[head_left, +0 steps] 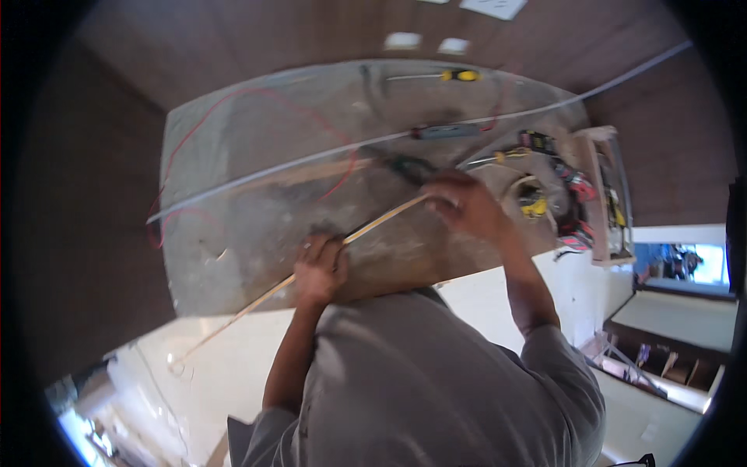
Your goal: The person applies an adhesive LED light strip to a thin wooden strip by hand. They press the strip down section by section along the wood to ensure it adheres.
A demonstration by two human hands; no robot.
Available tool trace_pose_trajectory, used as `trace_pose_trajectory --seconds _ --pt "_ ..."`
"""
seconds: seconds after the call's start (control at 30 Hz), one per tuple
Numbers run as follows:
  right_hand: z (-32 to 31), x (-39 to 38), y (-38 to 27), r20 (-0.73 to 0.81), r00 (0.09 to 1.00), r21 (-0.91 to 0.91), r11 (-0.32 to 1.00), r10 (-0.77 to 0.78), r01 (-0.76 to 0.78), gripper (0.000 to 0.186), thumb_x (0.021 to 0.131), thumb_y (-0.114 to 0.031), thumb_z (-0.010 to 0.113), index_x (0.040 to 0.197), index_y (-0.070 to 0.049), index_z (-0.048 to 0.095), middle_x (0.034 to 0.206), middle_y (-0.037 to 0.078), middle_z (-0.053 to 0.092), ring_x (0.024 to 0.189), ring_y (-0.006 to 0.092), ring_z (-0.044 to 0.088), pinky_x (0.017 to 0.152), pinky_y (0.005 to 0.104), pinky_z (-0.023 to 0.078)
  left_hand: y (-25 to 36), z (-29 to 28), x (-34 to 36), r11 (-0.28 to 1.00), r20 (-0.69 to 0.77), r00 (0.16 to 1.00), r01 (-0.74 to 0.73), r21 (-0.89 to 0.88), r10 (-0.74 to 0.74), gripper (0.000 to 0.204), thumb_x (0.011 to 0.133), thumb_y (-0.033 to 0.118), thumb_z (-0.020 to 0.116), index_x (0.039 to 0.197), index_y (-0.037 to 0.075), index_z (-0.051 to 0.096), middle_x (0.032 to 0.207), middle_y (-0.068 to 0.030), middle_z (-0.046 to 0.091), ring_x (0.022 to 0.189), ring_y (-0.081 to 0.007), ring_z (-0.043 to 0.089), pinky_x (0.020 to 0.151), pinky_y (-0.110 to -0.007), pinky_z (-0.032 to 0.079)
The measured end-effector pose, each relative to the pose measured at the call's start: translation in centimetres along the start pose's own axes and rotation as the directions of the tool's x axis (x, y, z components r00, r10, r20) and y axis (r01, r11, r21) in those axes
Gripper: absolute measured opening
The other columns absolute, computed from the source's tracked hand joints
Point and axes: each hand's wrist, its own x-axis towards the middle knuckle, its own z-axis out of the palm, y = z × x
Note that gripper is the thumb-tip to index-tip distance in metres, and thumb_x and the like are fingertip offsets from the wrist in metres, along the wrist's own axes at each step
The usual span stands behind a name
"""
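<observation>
A long, thin yellowish strip (385, 219) runs slantwise across the near part of the worn board, its lower left end hanging past the near edge with fine wires at the tip. My left hand (319, 268) is closed around its middle, close to the board's near edge. At the strip's upper right end, my right hand (465, 204) has its fingers curled together on it, slightly smeared by motion. Just beyond those fingers lie dark-handled pliers (411, 167), also blurred.
A long grey rod (288, 164) crosses the board (233, 272). Around it lie a thin red wire (249, 92), a yellow-handled screwdriver (461, 75), a grey cylindrical tool (447, 131) and a yellow coiled item (532, 201). A wooden tray (597, 202) stands at the right edge.
</observation>
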Motion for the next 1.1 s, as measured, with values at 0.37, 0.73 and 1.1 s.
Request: trace_pose_trajectory --seconds 0.37,0.73,1.1 --pt "13.1 1.6 -4.5 0.085 0.949 -0.113 0.943 -0.304 0.312 0.029 0.086 -0.016 0.076 0.115 -0.012 0.075 0.122 0.004 0.069 0.118 0.0275 0.065 0.102 0.0454 0.052 0.5 -0.3 1.3 0.996 -0.004 1.000 0.002 -0.086 -0.003 0.017 0.088 0.012 0.074 0.105 0.009 0.075 0.110 -0.0111 0.071 0.101 -0.0355 0.070 0.086 -0.047 0.059" --pt "0.8 -0.8 3.3 0.107 0.963 -0.551 0.791 -0.246 0.264 0.043 0.080 -0.023 0.077 0.121 -0.013 0.075 0.122 0.005 0.066 0.117 0.0257 0.063 0.098 0.0448 0.054 -1.1 -2.4 -0.6 0.994 -0.007 1.000 -0.012 -0.106 0.012 0.018 0.087 0.003 0.075 0.104 0.008 0.079 0.116 -0.0139 0.073 0.100 -0.0364 0.072 0.086 -0.049 0.059" --pt "-23.4 -2.4 17.4 -0.098 0.995 -0.923 0.371 0.038 -0.105 0.044 0.087 -0.008 0.067 0.130 -0.015 0.073 0.128 0.008 0.073 0.118 0.0300 0.069 0.104 0.0463 0.056 -2.9 -1.3 -1.1 0.996 -0.015 1.000 -0.026 -0.088 0.025 0.019 0.088 0.002 0.075 0.105 0.009 0.080 0.111 -0.0140 0.075 0.099 -0.0388 0.073 0.087 -0.050 0.059"
